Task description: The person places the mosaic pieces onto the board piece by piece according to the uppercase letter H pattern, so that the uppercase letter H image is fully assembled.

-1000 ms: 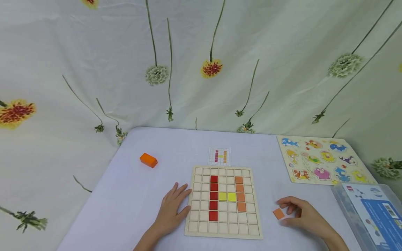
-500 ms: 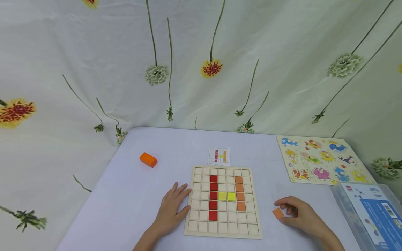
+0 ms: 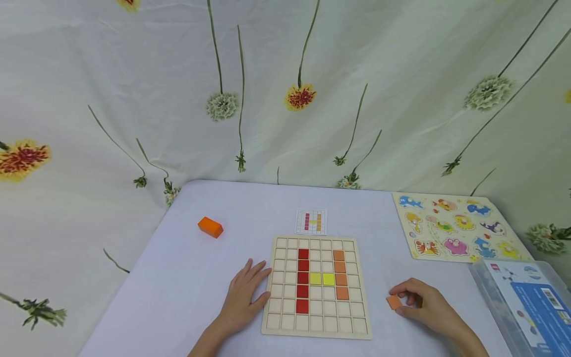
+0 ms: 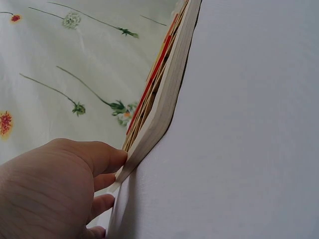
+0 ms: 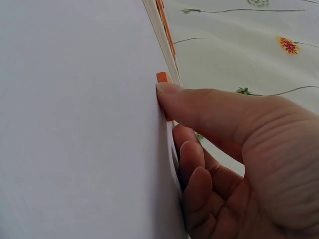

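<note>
A wooden grid board (image 3: 315, 336) lies on the white table, holding a column of red tiles (image 3: 303, 278), two yellow tiles (image 3: 328, 279) and a column of orange tiles (image 3: 341, 279). My left hand (image 3: 243, 300) rests flat beside the board's left edge, fingers extended; in the left wrist view its thumb (image 4: 112, 157) touches the board's side. To the right of the board, my right hand (image 3: 426, 308) pinches a loose orange square tile (image 3: 393, 302) at the table surface. The right wrist view shows the thumb against that tile (image 5: 162, 77), with the other fingers curled.
Behind the board lies a small pattern card (image 3: 311, 221). An orange block (image 3: 210, 227) sits at the back left. On the right are an animal puzzle board (image 3: 428, 228) and a clear plastic case (image 3: 531, 307). A flowered cloth (image 3: 276, 129) hangs behind the table.
My right hand has shifted slightly left, and its thumb and index finger have come together on the orange tile, which has slid a little left. The left hand stays in place.
</note>
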Demonstrator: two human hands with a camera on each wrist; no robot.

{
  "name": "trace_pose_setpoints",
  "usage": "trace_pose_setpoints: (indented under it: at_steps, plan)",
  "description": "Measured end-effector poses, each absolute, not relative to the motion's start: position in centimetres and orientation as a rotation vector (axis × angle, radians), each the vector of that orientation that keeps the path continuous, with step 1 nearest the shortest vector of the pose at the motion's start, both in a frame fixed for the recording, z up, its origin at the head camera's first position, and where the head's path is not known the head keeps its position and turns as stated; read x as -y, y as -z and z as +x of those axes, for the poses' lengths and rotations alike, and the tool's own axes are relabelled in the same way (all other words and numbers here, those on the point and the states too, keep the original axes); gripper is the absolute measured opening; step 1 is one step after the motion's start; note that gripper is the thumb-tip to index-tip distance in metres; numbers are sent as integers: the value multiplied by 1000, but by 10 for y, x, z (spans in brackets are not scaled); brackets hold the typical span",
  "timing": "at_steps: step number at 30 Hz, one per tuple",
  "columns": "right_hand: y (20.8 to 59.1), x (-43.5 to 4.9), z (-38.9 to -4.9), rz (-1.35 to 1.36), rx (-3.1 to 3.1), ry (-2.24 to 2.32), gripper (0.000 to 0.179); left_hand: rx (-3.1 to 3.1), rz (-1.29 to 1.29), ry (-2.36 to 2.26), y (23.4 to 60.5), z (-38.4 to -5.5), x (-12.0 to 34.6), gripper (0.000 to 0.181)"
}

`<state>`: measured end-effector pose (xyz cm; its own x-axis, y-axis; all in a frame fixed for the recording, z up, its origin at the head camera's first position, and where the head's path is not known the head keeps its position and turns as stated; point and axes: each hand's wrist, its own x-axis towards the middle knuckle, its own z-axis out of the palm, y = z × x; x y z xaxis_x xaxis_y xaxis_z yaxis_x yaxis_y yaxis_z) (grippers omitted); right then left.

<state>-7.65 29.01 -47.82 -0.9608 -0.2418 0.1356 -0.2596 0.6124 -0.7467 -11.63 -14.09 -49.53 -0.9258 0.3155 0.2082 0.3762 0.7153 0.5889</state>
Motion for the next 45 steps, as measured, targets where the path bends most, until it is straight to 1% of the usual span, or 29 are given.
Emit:
trace_pose_setpoints:
  at_steps: [4, 7, 11, 15, 31, 45]
  plan:
    - [478, -288, -76, 410, 2800, -1307, 25, 2835, -564, 1002, 495, -116, 141, 50]
    - [476, -285, -77, 312, 2850, -1310, 23, 2844, -563, 1007, 493, -115, 141, 50]
    - [470, -281, -80, 106, 2934, -1300, 23, 2844, -562, 1009, 492, -114, 141, 49]
    - [465, -279, -82, 40, 2941, -1250, 23, 2837, -563, 1009, 495, -115, 142, 50]
    - [450, -271, -95, 98, 2852, -1184, 24, 2830, -573, 1004, 498, -117, 141, 49]
    - [443, -244, -101, 273, 2808, -1282, 23, 2821, -567, 997, 496, -117, 141, 50]
